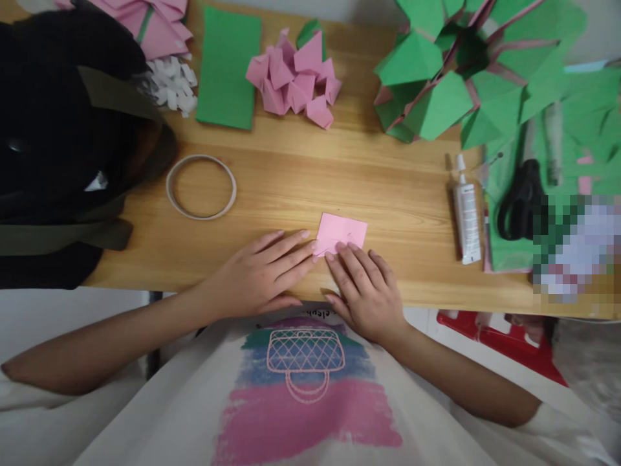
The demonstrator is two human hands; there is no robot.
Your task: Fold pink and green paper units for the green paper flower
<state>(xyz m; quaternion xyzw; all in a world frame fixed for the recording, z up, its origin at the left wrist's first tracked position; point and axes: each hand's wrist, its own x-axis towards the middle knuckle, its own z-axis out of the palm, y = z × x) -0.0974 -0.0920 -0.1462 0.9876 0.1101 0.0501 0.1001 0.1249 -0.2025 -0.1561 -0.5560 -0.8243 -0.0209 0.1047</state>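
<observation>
A small piece of pink paper [342, 230] with a crease lies flat on the wooden table [291, 175], close to its front edge. The fingertips of my left hand [272, 270] touch its left edge, with the fingers stretched out. My right hand [366, 285] presses its fingertips on the lower part of the paper, fingers extended and lying flat. Neither hand grips anything. Part of the paper's lower edge is hidden under my right fingers.
A tape ring [235, 188] lies left; a glue tube [466, 213] and black-handled scissors [522, 200] lie right. Folded pink pieces [291, 81], green paper [228, 68], white scraps [172, 84] and a green-pink paper construction [436, 103] stand behind. A black bag [63, 149] covers the left side.
</observation>
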